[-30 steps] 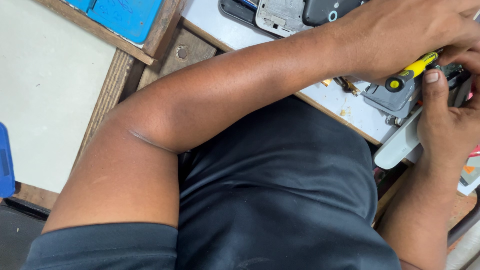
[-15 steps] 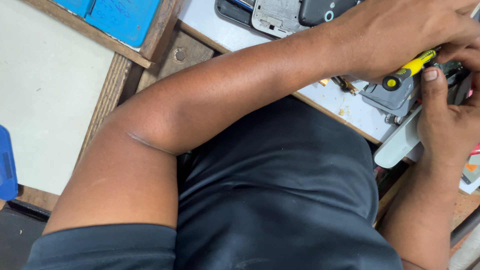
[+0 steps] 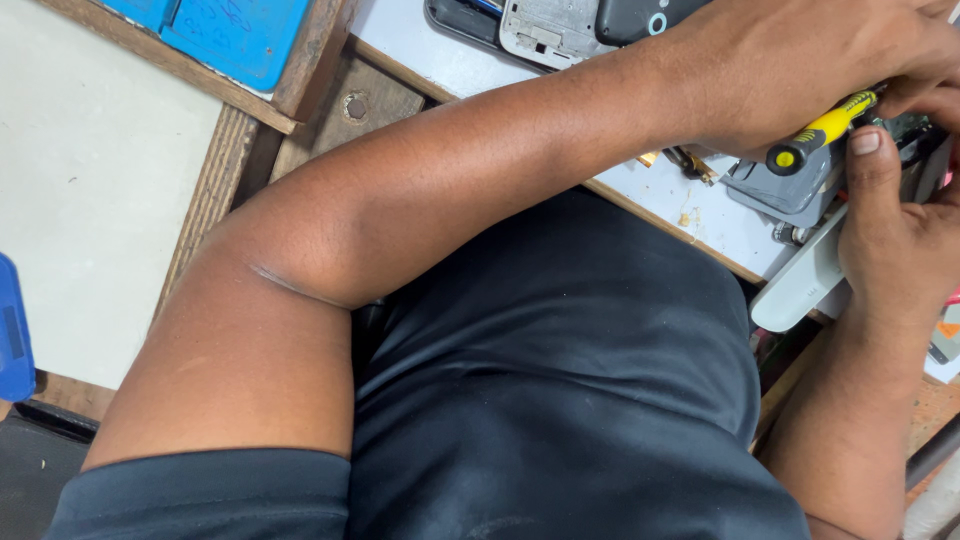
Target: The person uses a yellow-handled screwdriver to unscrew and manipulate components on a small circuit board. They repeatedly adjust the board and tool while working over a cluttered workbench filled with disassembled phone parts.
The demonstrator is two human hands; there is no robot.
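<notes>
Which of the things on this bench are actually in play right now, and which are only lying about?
In play:
left hand
right hand
yellow-handled screwdriver
small dark part at the fingers

Lying about:
grey phone frame
dark phone back
white casing
blue mat

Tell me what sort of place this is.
Most likely a small phone or electronics repair bench. A yellow-handled screwdriver is gripped in the left hand, opened handsets and a bare phone frame lie on the white worktop, and the right hand steadies a dismantled device.
</notes>
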